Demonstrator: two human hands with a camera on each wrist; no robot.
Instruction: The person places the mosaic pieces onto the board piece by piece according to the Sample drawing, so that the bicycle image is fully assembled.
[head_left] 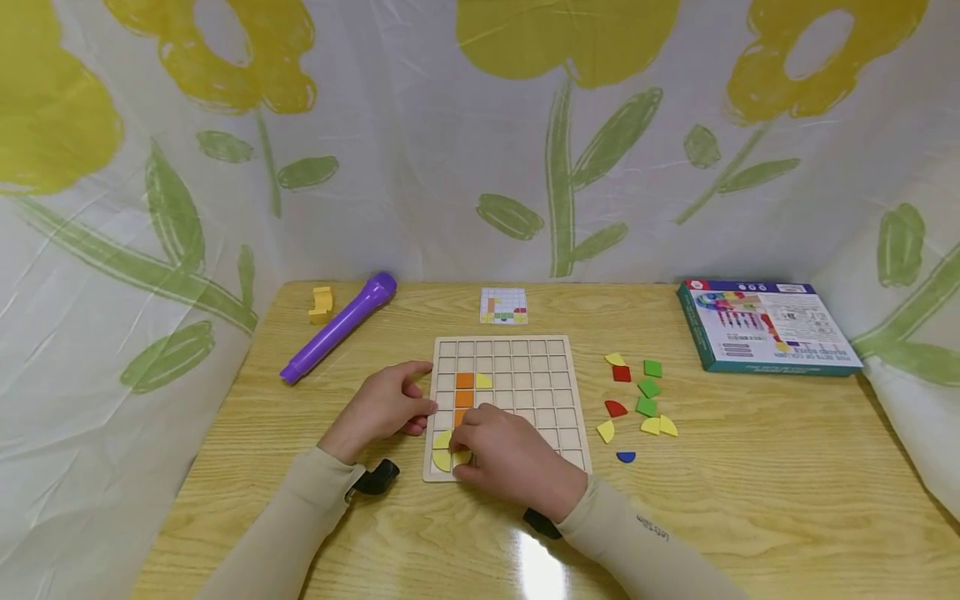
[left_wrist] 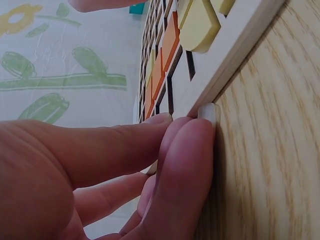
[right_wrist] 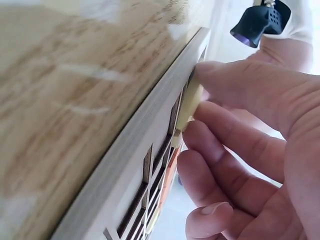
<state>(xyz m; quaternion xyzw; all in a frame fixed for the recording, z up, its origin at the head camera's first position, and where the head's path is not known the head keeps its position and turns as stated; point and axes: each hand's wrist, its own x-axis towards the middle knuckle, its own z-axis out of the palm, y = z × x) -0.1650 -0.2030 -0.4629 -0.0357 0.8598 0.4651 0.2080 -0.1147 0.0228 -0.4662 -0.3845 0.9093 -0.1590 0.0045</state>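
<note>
A wooden grid board [head_left: 542, 364] lies on the table, and my left hand [head_left: 384, 406] grips its left edge between thumb and fingers. Over the lower left squares, my right hand [head_left: 513, 458] pinches a yellow piece [right_wrist: 189, 104] at the board's surface; the fingers partly hide it. Beside that hand, a yellow piece [head_left: 442, 439] and a yellow quarter circle [head_left: 442, 461] sit in the left column. Orange squares [head_left: 465, 381] run down the second column, the lowest partly covered by the right hand. A yellow quarter circle [head_left: 483, 381] is right of the top one.
Loose red, yellow, green [head_left: 652, 367] and blue [head_left: 626, 457] pieces lie right of the board. A small pattern card [head_left: 504, 306] is behind it. A purple microphone [head_left: 337, 329] and a small yellow object [head_left: 322, 306] lie back left, a flat box [head_left: 772, 329] back right.
</note>
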